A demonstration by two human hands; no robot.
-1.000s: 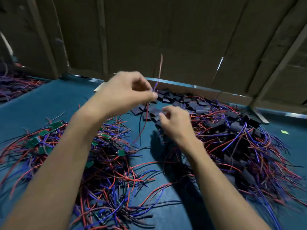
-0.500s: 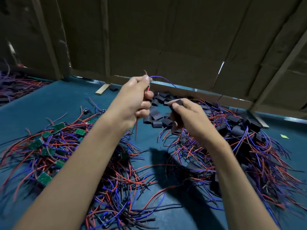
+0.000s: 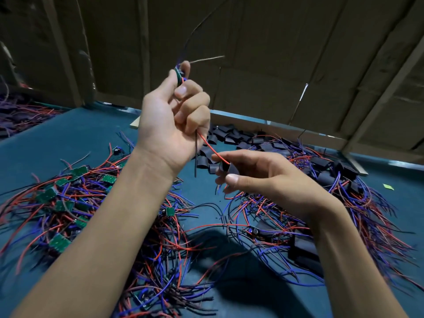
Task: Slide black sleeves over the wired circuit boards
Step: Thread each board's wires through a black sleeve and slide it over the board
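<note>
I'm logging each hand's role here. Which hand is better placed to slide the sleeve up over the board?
The right hand. It pinches the black sleeve where the red wire enters it, below the left hand, which holds the green board raised and steady.

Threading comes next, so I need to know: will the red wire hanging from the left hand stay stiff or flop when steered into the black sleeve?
Probably floppy: the red wire curves from the left hand down to the black sleeve pinched in the right hand. Likely light too, hanging off a fingertip hold. The sleeve looks soft, so it may flatten.
</note>
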